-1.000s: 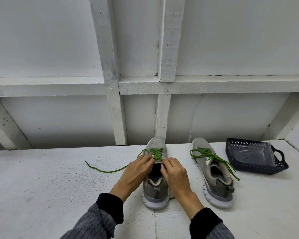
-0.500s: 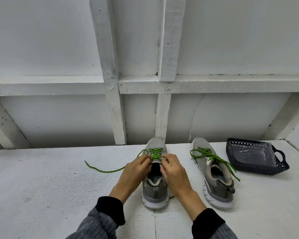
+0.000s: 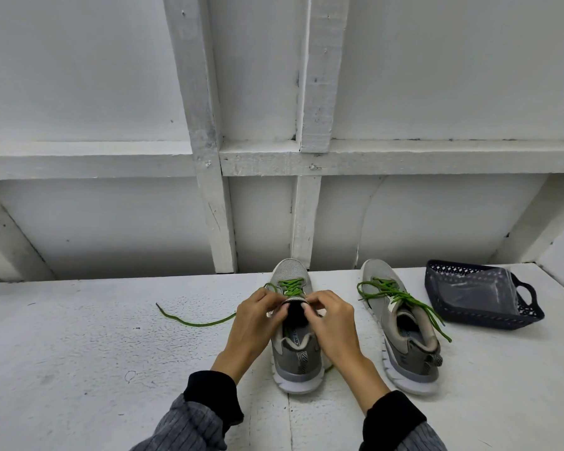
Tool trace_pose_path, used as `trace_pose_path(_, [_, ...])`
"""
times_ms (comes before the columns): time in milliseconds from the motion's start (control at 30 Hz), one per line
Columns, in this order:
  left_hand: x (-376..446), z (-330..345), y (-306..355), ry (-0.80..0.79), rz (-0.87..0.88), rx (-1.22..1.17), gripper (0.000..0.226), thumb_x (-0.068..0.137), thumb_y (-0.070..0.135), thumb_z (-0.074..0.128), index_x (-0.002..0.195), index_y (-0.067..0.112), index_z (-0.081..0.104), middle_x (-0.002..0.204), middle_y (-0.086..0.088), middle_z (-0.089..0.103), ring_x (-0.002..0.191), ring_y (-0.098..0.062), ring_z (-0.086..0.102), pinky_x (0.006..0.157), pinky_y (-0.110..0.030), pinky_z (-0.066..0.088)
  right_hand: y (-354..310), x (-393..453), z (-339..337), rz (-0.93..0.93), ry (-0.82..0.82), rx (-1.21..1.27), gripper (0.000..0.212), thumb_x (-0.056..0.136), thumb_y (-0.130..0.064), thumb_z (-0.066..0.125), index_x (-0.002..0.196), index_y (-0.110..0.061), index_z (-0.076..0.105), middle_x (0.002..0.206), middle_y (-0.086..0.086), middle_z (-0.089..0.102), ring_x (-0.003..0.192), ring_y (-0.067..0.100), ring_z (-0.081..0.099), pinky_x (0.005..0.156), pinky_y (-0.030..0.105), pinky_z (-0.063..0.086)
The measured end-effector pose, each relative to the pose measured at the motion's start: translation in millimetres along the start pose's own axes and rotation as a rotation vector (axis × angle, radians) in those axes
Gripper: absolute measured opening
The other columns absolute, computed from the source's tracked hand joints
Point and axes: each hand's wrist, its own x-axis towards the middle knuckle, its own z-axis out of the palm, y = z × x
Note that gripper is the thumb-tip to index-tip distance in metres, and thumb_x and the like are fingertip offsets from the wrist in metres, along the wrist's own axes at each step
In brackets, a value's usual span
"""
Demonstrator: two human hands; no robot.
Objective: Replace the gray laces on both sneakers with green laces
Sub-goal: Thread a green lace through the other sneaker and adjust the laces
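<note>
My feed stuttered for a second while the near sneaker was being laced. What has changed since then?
Very little. Both hands crept slightly toward the toe: the left hand and right hand now pinch at the top of the tongue of the near sneaker. Which hand holds lace I cannot tell. The loose green lace end lies as before, and the other sneaker and dark basket have not moved.

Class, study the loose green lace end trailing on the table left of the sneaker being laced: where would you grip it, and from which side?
Pinch the loose lace end near its dark tip, from above. It lies flat and slack on the table, away from both hands, so probably only a fingertip pinch fits.
</note>
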Motion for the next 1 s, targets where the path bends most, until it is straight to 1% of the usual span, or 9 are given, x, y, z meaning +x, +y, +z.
trace_pose_path(67, [-2.2, 2.1, 2.9, 0.043, -0.039, -0.063, 0.012, 0.083, 0.014, 0.074, 0.094, 0.018, 0.075, 0.084, 0.012, 0.063, 0.077, -0.001, 0.064, 0.073, -0.027, 0.056, -1.0, 1.7, 0.4, 0.032, -0.004, 0.030, 0.005, 0.081, -0.012, 0.074, 0.081, -0.015, 0.069, 0.079, -0.004, 0.065, 0.072, 0.009, 0.061, 0.068, 0.015, 0.048])
trace_pose_path(200, [-5.9, 6.9, 6.8, 0.111, -0.113, -0.129, 0.012, 0.082, 0.014, 0.075, 0.093, 0.020, 0.076, 0.083, 0.009, 0.067, 0.075, 0.000, 0.066, 0.071, -0.022, 0.056, -5.7, -0.9, 5.2, 0.069, 0.041, 0.039, 0.006, 0.083, -0.015, 0.073, 0.079, -0.015, 0.069, 0.076, -0.004, 0.065, 0.070, 0.009, 0.062, 0.066, 0.018, 0.049])
trace_pose_path(300, [-3.1, 4.8, 8.0, 0.075, -0.131, -0.164, 0.011, 0.081, 0.015, 0.077, 0.092, 0.020, 0.077, 0.082, 0.011, 0.067, 0.075, -0.001, 0.066, 0.071, -0.019, 0.055, -5.8, -1.3, 4.9, 0.074, 0.056, 0.060, 0.007, 0.082, -0.013, 0.074, 0.078, -0.015, 0.068, 0.076, -0.005, 0.064, 0.070, 0.007, 0.061, 0.066, 0.016, 0.048])
trace_pose_path(400, [0.0, -2.0, 7.1, 0.023, -0.216, -0.286, 0.014, 0.076, 0.014, 0.080, 0.090, 0.019, 0.078, 0.084, 0.006, 0.070, 0.078, -0.003, 0.068, 0.073, -0.021, 0.055, -4.0, -2.2, 4.5, 0.108, 0.049, 0.107, 0.008, 0.078, -0.011, 0.077, 0.080, -0.015, 0.070, 0.077, -0.004, 0.065, 0.072, 0.006, 0.062, 0.067, 0.012, 0.047])
trace_pose_path(567, [0.1, -3.6, 6.3, 0.003, -0.271, -0.376, 0.024, 0.072, 0.011, 0.084, 0.084, 0.029, 0.077, 0.086, 0.006, 0.071, 0.083, -0.009, 0.069, 0.079, -0.027, 0.057, -2.7, -3.1, 2.1, 0.085, 0.036, 0.127, 0.010, 0.076, -0.004, 0.077, 0.082, -0.011, 0.072, 0.081, -0.003, 0.068, 0.076, 0.009, 0.063, 0.072, 0.013, 0.049])
trace_pose_path(733, [-1.9, -3.1, 2.5, -0.025, -0.249, -0.367, 0.025, 0.072, 0.014, 0.084, 0.094, 0.020, 0.076, 0.093, 0.009, 0.072, 0.091, -0.009, 0.069, 0.084, -0.027, 0.056, -0.6, -5.5, -0.2, -0.004, 0.042, 0.076, 0.014, 0.075, -0.002, 0.077, 0.087, -0.009, 0.075, 0.087, -0.002, 0.069, 0.082, 0.009, 0.063, 0.078, 0.007, 0.045])
trace_pose_path(867, [-5.3, -7.0, 3.9, -0.003, -0.300, -0.411, 0.013, 0.084, 0.018, 0.074, 0.098, 0.018, 0.075, 0.094, 0.009, 0.074, 0.094, -0.007, 0.068, 0.085, -0.023, 0.054, 2.9, -14.6, 0.6, -0.051, 0.149, 0.020, 0.017, 0.078, 0.000, 0.075, 0.092, -0.008, 0.075, 0.088, -0.002, 0.069, 0.085, 0.010, 0.062, 0.082, 0.003, 0.041])
trace_pose_path(933, [-7.2, -11.4, 1.8, 0.033, -0.315, -0.377, 0.013, 0.093, 0.017, 0.063, 0.100, 0.019, 0.074, 0.097, 0.010, 0.073, 0.096, -0.003, 0.066, 0.083, -0.018, 0.051, 4.7, -16.0, -1.2, -0.007, 0.202, 0.044, 0.016, 0.082, 0.000, 0.070, 0.095, -0.009, 0.075, 0.089, -0.007, 0.067, 0.087, 0.011, 0.062, 0.083, 0.003, 0.040])
trace_pose_path(1000, [-7.2, -14.7, -1.7, 0.067, -0.339, -0.297, 0.016, 0.097, 0.016, 0.057, 0.099, 0.022, 0.071, 0.098, 0.012, 0.072, 0.096, -0.001, 0.065, 0.082, -0.016, 0.050, 8.0, -14.0, -2.8, 0.109, 0.168, 0.079, 0.016, 0.091, -0.008, 0.062, 0.103, -0.010, 0.072, 0.094, -0.008, 0.065, 0.093, 0.012, 0.060, 0.085, 0.011, 0.041])
